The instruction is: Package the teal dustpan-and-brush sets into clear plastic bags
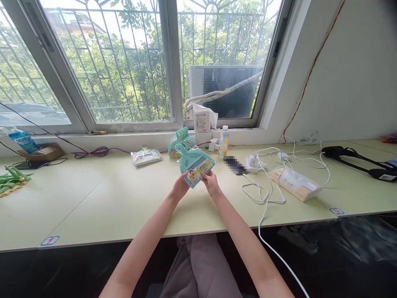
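Above the table's front half, both hands hold a mint-green mini dustpan [192, 157], tilted, with a yellow printed label and what looks like brush bristles under the wrapping. My left hand [180, 187] grips its lower left edge, the fingers partly hidden behind it. At the lower right corner, my right hand [211, 183] closes on it with the thumb on the label. Just behind stands a row of several similar green dustpans [179, 140], partly covered by the held one. To their left lies a flat white wrapped pack [146, 156].
A drink bottle [223, 142] and tissue pack [202, 120] stand near the window. On the right are a phone [235, 164], tangled white cables [269, 200], a wooden tissue box [296, 184] and a black strap [350, 159]. Green pods [10, 180] lie far left.
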